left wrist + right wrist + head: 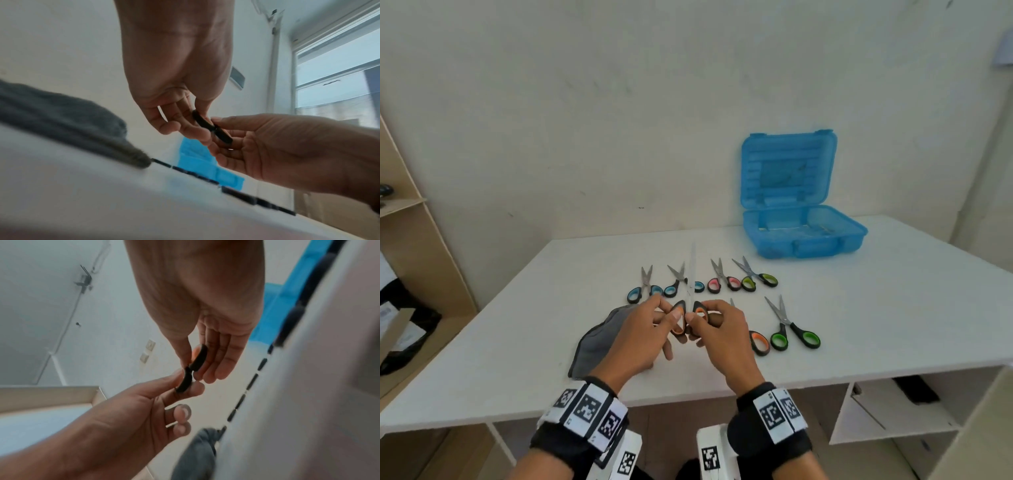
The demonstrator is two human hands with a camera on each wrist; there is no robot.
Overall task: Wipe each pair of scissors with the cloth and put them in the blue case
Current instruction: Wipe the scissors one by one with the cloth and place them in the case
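Observation:
I hold a pair of orange-handled scissors (690, 310) up over the table, its closed blades pointing away from me. My left hand (671, 322) pinches the left handle loop (202, 120). My right hand (700, 323) pinches the right loop (200, 358). The grey cloth (599, 339) lies flat on the table under my left wrist, untouched. The blue case (804, 236) stands open at the back right with its lid upright; its inside looks bare. Several other scissors lie beyond and to the right of my hands.
A far row holds two blue-handled scissors (645, 289), a pink pair (722, 281) and a green pair (756, 277). Nearer, right of my hands, lie a larger green pair (791, 329) and an orange pair (758, 341), partly hidden. Wooden shelves (404, 240) stand on the left.

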